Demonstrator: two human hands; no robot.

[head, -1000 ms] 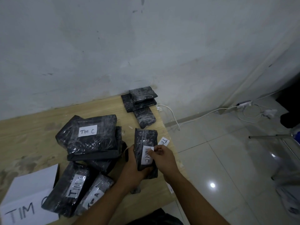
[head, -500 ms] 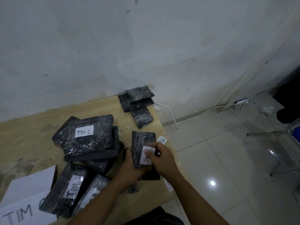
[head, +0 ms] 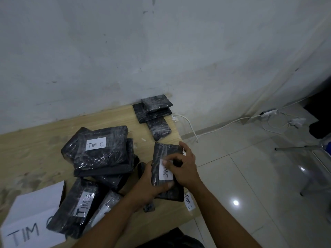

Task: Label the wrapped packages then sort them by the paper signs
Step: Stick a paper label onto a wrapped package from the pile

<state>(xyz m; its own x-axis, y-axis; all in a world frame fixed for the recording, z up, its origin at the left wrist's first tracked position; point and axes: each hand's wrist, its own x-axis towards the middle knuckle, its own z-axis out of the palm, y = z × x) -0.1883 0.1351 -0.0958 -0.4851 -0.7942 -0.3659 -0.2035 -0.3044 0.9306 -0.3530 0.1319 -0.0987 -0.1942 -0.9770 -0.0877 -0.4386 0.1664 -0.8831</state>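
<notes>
near the right edge of the wooden table [head: 44, 140], a person holds a small black wrapped package [head: 162, 154] up on its end. the left hand [head: 152, 185] wraps around its lower left side, thumb lying across the bottom front, fingers closed on it. the right hand [head: 184, 169] reaches over from the right, its fingertips [head: 165, 162] pressing the top of a white label [head: 165, 173] stuck on the package face; letters "m c" show below the fingers. another fingertip of that hand rests on the package's upper right corner.

a loose paper label [head: 189, 201] reading "tim c" lies at the table edge just beside the right wrist. to the left, a pile of larger wrapped packages [head: 100, 154] sits on the table, the top one labelled "tim c". in front of that pile, a folded paper sign [head: 30, 217] reads "tim", with more labelled packages leaning against it. a small stack of unlabelled packages [head: 154, 111] rests at the far corner by the wall [head: 161, 51]. white cables [head: 232, 120] trail over the tiled floor [head: 250, 176].
</notes>
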